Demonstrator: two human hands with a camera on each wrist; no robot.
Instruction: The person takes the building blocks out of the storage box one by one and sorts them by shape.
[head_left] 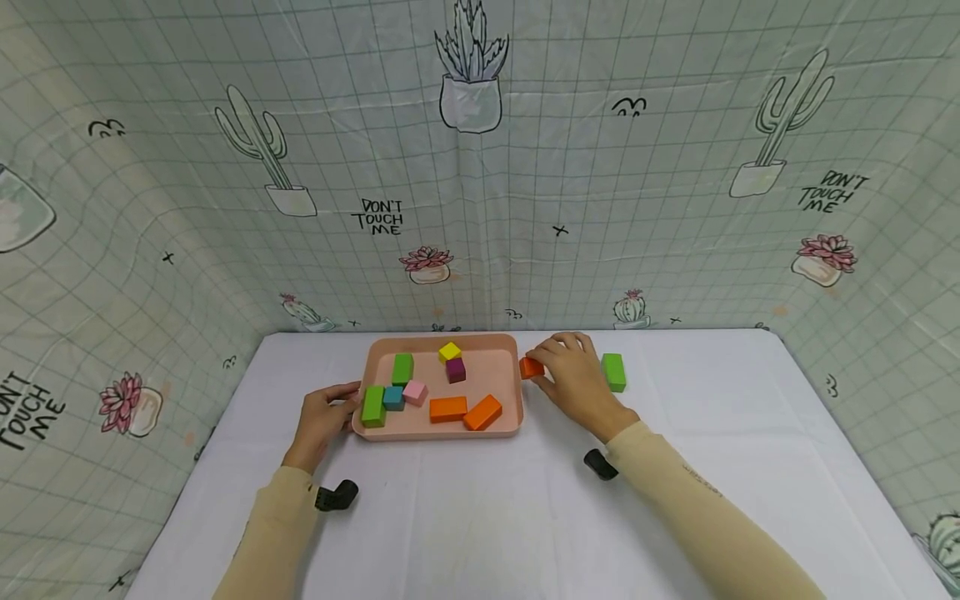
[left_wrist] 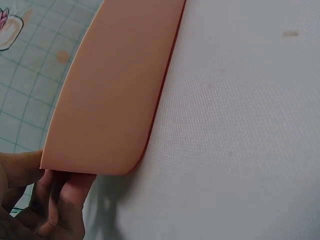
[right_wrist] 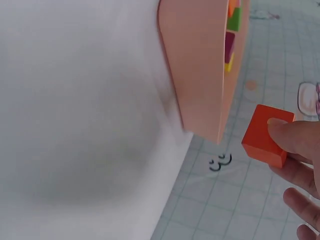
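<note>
A pink tray (head_left: 480, 432) with rounded corners lies on the table, holding several coloured blocks. At its left end my left hand (head_left: 324, 419) grips the tray, the thumb at the rim and the other fingers bent against the end wall, as the left wrist view shows. My right hand (head_left: 576, 379) pinches an orange block (right_wrist: 261, 134) between thumb and fingers, just outside the tray's right end. Inside the tray are two green blocks (head_left: 373, 407), a blue cube (head_left: 393, 398), a pink cube (head_left: 415, 392), a yellow cube (head_left: 450, 352), a purple cube (head_left: 456, 370) and two orange blocks (head_left: 448, 409).
A green block (head_left: 613, 372) stands on the white table (head_left: 480, 525), right of my right hand. Behind the table and at both sides hangs a grid-patterned cloth (head_left: 495, 183) with printed cacti. A black wrist device (head_left: 337, 495) shows at each sleeve.
</note>
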